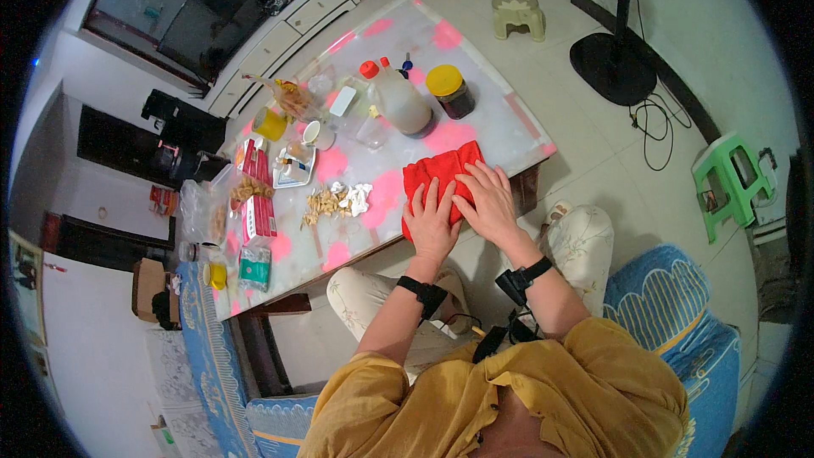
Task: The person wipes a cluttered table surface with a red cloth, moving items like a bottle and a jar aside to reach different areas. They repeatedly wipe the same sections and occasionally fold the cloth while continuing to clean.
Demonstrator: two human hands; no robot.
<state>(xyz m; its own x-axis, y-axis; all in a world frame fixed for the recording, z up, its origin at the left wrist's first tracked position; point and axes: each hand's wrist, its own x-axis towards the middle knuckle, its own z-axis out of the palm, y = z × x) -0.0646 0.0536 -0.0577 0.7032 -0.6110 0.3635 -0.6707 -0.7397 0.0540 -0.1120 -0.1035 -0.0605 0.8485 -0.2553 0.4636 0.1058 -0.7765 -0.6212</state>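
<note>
A folded red cloth lies at the near edge of the table, and part of it seems to hang over that edge. Both palms rest on it from above. My left hand covers its near left part with fingers spread. To the right, my right hand lies on the cloth's right side, fingers apart and thumb close to the left hand. Neither hand grasps the fabric; what is under the palms is hidden. Just beyond the cloth stand a jar with a yellow lid and a large plastic jug with a red cap.
Left of the cloth lie a shell heap and crumpled tissues. Farther left are a white cup, a small tray, pink boxes and a tissue pack. A green stool and fan base stand on the right.
</note>
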